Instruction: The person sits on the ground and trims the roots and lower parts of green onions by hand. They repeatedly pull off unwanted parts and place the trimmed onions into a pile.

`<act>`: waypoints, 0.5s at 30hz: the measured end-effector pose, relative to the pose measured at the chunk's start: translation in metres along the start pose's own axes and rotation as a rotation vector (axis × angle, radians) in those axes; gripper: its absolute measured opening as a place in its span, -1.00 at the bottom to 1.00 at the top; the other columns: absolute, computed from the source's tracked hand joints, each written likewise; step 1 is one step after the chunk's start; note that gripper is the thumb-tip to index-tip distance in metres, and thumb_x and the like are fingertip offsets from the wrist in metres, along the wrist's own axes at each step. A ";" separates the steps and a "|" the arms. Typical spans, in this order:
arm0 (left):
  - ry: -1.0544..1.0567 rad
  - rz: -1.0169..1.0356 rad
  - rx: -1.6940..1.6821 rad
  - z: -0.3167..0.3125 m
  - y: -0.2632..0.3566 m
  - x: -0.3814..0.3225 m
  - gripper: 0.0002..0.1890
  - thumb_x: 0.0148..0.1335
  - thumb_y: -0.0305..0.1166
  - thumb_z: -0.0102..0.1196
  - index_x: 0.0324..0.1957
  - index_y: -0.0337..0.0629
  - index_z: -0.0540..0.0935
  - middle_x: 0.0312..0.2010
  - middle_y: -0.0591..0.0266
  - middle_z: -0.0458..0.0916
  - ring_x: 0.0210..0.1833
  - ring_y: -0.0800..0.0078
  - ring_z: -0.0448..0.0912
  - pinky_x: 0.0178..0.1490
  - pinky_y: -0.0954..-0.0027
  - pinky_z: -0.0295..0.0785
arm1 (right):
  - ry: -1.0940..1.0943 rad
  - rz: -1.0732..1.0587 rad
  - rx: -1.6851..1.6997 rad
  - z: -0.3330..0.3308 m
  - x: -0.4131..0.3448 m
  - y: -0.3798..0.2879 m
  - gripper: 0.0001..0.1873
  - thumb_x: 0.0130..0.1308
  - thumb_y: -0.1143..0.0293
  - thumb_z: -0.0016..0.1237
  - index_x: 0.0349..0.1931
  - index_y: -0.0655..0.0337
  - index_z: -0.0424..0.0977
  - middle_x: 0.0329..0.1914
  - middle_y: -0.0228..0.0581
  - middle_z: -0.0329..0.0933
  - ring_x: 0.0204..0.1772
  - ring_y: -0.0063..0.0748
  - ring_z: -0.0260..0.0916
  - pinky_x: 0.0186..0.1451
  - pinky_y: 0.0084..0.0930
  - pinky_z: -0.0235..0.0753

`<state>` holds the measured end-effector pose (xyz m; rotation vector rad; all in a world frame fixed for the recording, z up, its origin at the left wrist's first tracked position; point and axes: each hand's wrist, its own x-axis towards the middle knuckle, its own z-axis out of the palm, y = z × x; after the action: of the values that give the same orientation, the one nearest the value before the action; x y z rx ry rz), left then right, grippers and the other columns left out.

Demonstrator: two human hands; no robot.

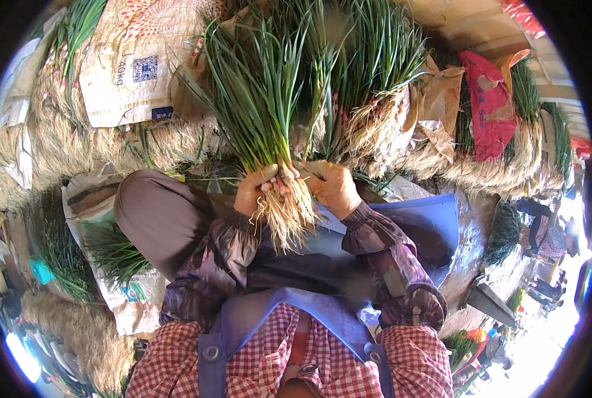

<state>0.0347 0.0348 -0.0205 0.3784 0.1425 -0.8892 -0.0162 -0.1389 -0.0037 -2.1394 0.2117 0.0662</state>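
A bunch of green onions (263, 94) stands before my chest, its long leaves pointing away from me and its pale roots (288, 219) hanging towards my lap. My left hand (254, 191) grips it from the left around the pinkish bulbs, thumb laid across the stems. From the right, my right hand (333, 186) closes its fingertips on the bunch's edge beside the bulbs; the exact pinch is partly hidden. Just beyond, a thick heap of more green onions (375, 59) lies with its roots (375, 124) facing me.
A woven sack (132, 74) bearing writing covers rooted bundles at the far left. A red sack piece (490, 107) lies far right. Beside my left knee (162, 214), loose greens (114, 248) rest on another sack (139, 303). A blue apron (420, 209) spans my lap. People (549, 239) are at far right.
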 end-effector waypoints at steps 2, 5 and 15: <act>0.053 0.021 0.018 0.000 -0.001 0.000 -0.67 0.21 -0.32 -0.02 -0.18 -0.50 0.50 -0.48 0.15 0.56 -0.47 0.49 0.51 -0.28 0.45 0.47 | -0.180 0.102 0.291 -0.013 0.007 -0.002 -0.81 0.17 0.36 0.06 -0.28 0.28 0.55 -0.46 -0.19 0.57 -0.54 -0.46 0.49 -0.48 -0.50 0.50; 0.135 0.011 0.041 -0.012 -0.007 0.000 -0.68 0.23 -0.32 -0.05 -0.18 -0.48 0.49 -0.51 0.14 0.55 -0.38 0.40 0.52 -0.15 0.35 0.44 | -0.115 0.135 0.600 -0.029 0.019 0.034 -0.56 0.21 0.21 0.06 -0.09 0.45 0.41 -0.46 -0.28 0.57 -0.68 -0.66 0.36 -0.68 -0.68 0.35; 0.113 -0.062 0.110 -0.020 -0.003 -0.007 -0.67 0.23 -0.28 -0.04 -0.17 -0.44 0.47 -0.54 0.09 0.51 -0.23 0.23 0.55 0.02 0.12 0.46 | -0.067 -0.551 -0.630 0.001 0.028 0.028 -0.89 0.25 0.41 -0.08 -0.39 0.21 0.48 -0.47 -0.40 0.55 -0.55 -0.63 0.43 -0.57 -0.64 0.33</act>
<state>0.0291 0.0455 -0.0376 0.5295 0.2105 -0.9391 0.0068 -0.1568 -0.0315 -2.7371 -0.5055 -0.1340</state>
